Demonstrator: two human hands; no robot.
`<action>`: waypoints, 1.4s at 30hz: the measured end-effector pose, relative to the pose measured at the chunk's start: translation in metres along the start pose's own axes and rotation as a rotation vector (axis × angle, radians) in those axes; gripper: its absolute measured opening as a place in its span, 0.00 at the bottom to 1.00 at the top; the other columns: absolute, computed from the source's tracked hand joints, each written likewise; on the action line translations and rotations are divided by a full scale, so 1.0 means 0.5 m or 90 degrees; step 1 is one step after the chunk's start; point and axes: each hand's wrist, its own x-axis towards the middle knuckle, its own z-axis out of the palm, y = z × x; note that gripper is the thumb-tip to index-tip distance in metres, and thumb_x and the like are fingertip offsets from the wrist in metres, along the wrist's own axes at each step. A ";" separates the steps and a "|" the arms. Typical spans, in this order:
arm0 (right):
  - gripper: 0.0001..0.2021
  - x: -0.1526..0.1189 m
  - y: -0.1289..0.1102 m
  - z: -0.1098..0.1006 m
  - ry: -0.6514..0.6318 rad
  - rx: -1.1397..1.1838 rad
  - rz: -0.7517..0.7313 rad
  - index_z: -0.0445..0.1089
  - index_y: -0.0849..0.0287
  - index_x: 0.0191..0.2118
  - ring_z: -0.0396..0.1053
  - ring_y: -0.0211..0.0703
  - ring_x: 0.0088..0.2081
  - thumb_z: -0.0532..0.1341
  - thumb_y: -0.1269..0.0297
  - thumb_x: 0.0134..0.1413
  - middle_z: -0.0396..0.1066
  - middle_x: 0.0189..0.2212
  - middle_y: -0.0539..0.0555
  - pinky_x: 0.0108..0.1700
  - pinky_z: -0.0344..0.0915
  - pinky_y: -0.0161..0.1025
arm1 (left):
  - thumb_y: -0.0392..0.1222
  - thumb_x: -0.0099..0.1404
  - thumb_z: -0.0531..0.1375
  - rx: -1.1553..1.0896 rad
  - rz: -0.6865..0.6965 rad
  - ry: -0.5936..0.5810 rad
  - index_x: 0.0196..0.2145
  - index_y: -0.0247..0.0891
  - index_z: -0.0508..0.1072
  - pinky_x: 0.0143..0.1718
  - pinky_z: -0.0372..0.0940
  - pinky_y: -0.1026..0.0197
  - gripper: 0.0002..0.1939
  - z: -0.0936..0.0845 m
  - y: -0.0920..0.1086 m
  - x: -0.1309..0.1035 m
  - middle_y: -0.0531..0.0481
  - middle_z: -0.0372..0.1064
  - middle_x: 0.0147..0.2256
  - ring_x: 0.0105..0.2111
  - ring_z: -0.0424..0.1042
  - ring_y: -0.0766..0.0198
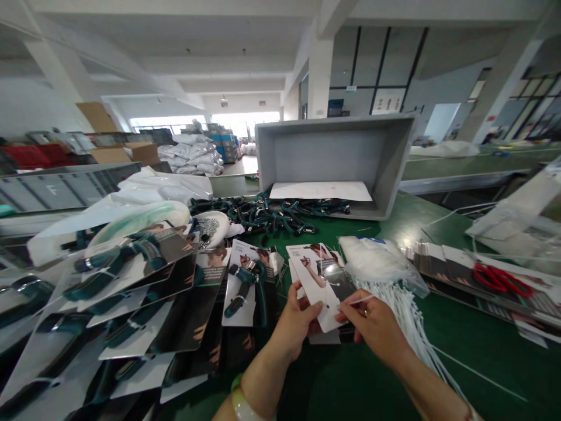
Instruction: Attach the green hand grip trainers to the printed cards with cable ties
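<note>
My left hand (294, 318) grips the lower left edge of a printed card (312, 280), its thumb on the card's face. At the card's lower right, my right hand (372, 321) is closed in a pinch on a thin white cable tie (360, 300). The card is tilted and has small holes; more cards lie beneath it. Left of it rests a card with a green-handled tool (248, 287) fastened on. A bundle of white cable ties (405, 316) lies right of my right hand, below a clear plastic bag (372, 257).
Overlapping cards with tools (144, 298) cover the left side. Behind are loose green-handled tools (272, 216), a bowl of small metal parts (211, 227) and a grey bin (333, 152) on its side. Red-handled scissors (499, 279) lie on cards at the right.
</note>
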 end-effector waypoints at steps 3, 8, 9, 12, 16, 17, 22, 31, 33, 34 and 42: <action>0.11 0.005 0.005 0.000 -0.003 0.063 0.023 0.63 0.58 0.26 0.64 0.35 0.16 0.60 0.55 0.43 0.73 0.21 0.50 0.14 0.57 0.29 | 0.37 0.50 0.64 -0.004 0.014 0.010 0.50 0.42 0.53 0.33 0.68 0.59 0.33 0.005 -0.003 -0.003 0.47 0.69 0.38 0.34 0.71 0.61; 0.11 0.010 0.011 0.001 0.027 0.097 0.043 0.63 0.58 0.26 0.63 0.34 0.14 0.61 0.56 0.42 0.73 0.20 0.50 0.13 0.56 0.29 | 0.38 0.51 0.64 -0.001 0.021 0.018 0.51 0.44 0.52 0.31 0.68 0.58 0.33 0.003 -0.008 -0.001 0.47 0.69 0.39 0.31 0.71 0.61; 0.11 0.011 0.011 0.001 0.039 0.088 0.043 0.63 0.58 0.26 0.61 0.32 0.13 0.61 0.56 0.41 0.72 0.20 0.50 0.13 0.55 0.29 | 0.39 0.51 0.64 -0.001 0.023 0.017 0.51 0.44 0.52 0.30 0.68 0.57 0.33 0.004 -0.008 -0.001 0.47 0.69 0.38 0.31 0.71 0.61; 0.11 0.015 0.014 0.000 0.063 0.085 0.042 0.63 0.58 0.26 0.61 0.33 0.13 0.61 0.55 0.42 0.73 0.20 0.50 0.13 0.56 0.30 | 0.39 0.50 0.65 -0.003 0.030 0.016 0.51 0.44 0.51 0.30 0.68 0.57 0.35 0.006 -0.008 -0.002 0.47 0.69 0.38 0.31 0.72 0.61; 0.11 0.020 0.023 0.001 0.064 0.075 0.037 0.63 0.58 0.27 0.66 0.37 0.17 0.60 0.56 0.42 0.72 0.21 0.51 0.14 0.57 0.31 | 0.40 0.49 0.65 -0.002 0.037 0.029 0.51 0.44 0.51 0.30 0.68 0.58 0.35 0.011 -0.008 -0.006 0.46 0.69 0.39 0.32 0.72 0.61; 0.11 0.020 0.025 0.003 0.058 0.069 0.036 0.63 0.58 0.27 0.65 0.37 0.17 0.60 0.56 0.43 0.72 0.21 0.51 0.14 0.56 0.31 | 0.40 0.50 0.65 -0.001 0.039 0.028 0.51 0.44 0.51 0.30 0.68 0.58 0.35 0.012 -0.009 -0.008 0.46 0.69 0.39 0.32 0.72 0.61; 0.10 0.021 0.027 0.012 0.049 0.054 0.032 0.64 0.58 0.25 0.58 0.33 0.13 0.60 0.57 0.43 0.66 0.16 0.46 0.14 0.52 0.31 | 0.39 0.52 0.63 -0.028 0.003 -0.046 0.52 0.43 0.53 0.26 0.66 0.64 0.32 0.011 -0.006 -0.013 0.49 0.70 0.36 0.29 0.71 0.64; 0.10 0.022 0.027 0.001 -0.029 0.055 0.023 0.66 0.60 0.23 0.63 0.37 0.23 0.63 0.59 0.37 0.66 0.19 0.47 0.27 0.59 0.33 | 0.31 0.44 0.63 0.059 -0.079 -0.060 0.40 0.34 0.66 0.27 0.64 0.68 0.22 0.007 -0.022 -0.005 0.49 0.72 0.33 0.27 0.70 0.68; 0.11 0.023 0.024 -0.007 -0.057 0.078 0.021 0.65 0.60 0.23 0.61 0.34 0.22 0.64 0.58 0.38 0.65 0.18 0.46 0.25 0.57 0.32 | 0.31 0.44 0.62 0.135 -0.071 -0.051 0.38 0.34 0.68 0.23 0.62 0.69 0.20 0.008 -0.023 -0.005 0.50 0.72 0.31 0.24 0.69 0.69; 0.12 0.025 0.021 -0.014 -0.057 0.100 0.022 0.65 0.60 0.24 0.58 0.32 0.20 0.63 0.57 0.39 0.64 0.18 0.46 0.22 0.55 0.31 | 0.31 0.44 0.61 0.170 -0.073 -0.048 0.38 0.34 0.68 0.21 0.60 0.70 0.19 0.008 -0.022 -0.005 0.50 0.71 0.29 0.22 0.68 0.70; 0.17 0.047 0.011 -0.073 0.038 0.207 0.012 0.64 0.60 0.29 0.53 0.28 0.18 0.64 0.51 0.41 0.62 0.19 0.45 0.17 0.45 0.27 | 0.34 0.47 0.59 0.282 -0.050 -0.075 0.34 0.32 0.72 0.11 0.44 0.71 0.13 -0.020 -0.008 0.004 0.54 0.66 0.23 0.12 0.54 0.78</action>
